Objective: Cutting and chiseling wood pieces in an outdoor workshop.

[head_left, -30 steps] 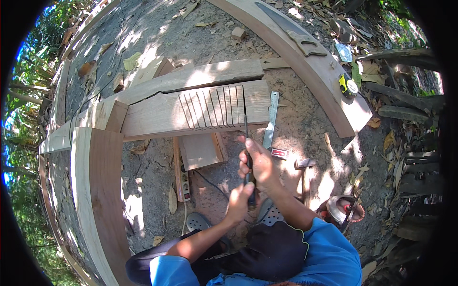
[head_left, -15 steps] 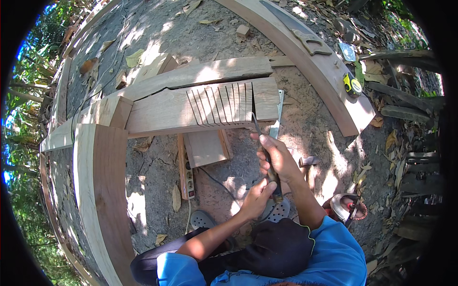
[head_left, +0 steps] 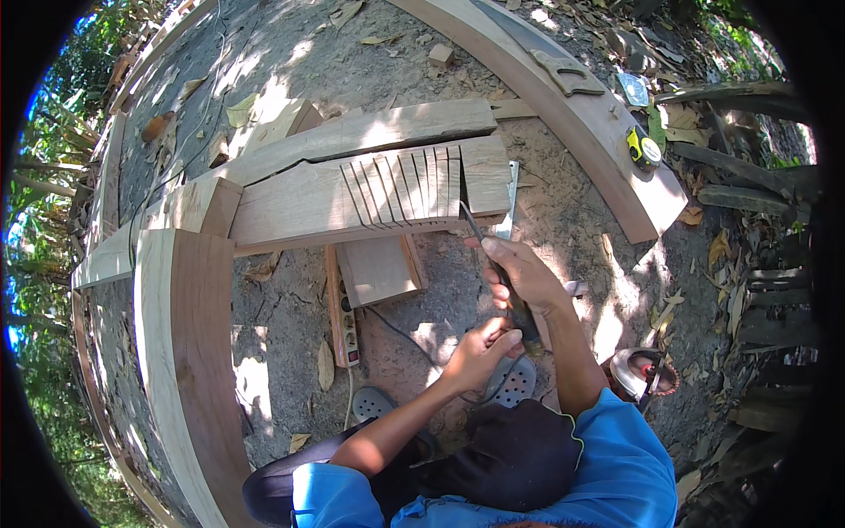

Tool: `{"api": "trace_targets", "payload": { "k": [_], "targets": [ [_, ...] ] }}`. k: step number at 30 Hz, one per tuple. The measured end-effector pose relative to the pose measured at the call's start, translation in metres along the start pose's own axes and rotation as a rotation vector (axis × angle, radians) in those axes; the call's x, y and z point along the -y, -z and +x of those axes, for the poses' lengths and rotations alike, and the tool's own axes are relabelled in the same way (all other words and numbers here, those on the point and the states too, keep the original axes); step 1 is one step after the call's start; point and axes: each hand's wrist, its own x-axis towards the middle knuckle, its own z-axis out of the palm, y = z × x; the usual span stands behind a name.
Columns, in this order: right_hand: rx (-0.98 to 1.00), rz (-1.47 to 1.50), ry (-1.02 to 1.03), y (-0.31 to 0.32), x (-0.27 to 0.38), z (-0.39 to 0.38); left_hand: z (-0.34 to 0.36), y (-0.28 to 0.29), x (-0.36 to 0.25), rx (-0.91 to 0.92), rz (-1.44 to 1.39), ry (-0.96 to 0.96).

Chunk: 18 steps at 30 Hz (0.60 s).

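Observation:
A thick wooden beam [head_left: 286,198] lies across the middle, with a row of several narrow saw cuts near its right end. My right hand [head_left: 526,271] is wrapped round a chisel [head_left: 470,222] with a dark handle, just in front of the beam. The chisel's thin metal tip meets the beam's near edge at the rightmost, widest cut. Lower down, my left hand [head_left: 480,356] closes round the butt end of the handle. Partly behind the beam's right end, a metal ruler or square [head_left: 511,189] shows.
A second beam [head_left: 198,352] stands at the left. At the back right, a long timber [head_left: 607,167] carries a handsaw [head_left: 568,75] and a yellow tape measure [head_left: 643,150]. A power strip [head_left: 349,334] lies below the beam, and a circular saw [head_left: 642,374] rests at the right.
The chisel's butt and both hands have shifted slightly right, while its tip stays at the same cut. A hammer seen beside my right wrist is now mostly hidden behind the forearm.

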Motion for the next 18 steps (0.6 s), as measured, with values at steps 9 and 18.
{"api": "trace_targets", "payload": {
  "k": [9,18],
  "targets": [
    [-0.079,-0.164,0.015,-0.021,-0.046,-0.031,0.010,0.087,-0.064,-0.719,0.935,-0.771],
    [-0.180,-0.043,-0.007,-0.020,-0.067,-0.047,0.085,0.102,-0.112,-0.523,1.700,-0.696]
  ]
}}
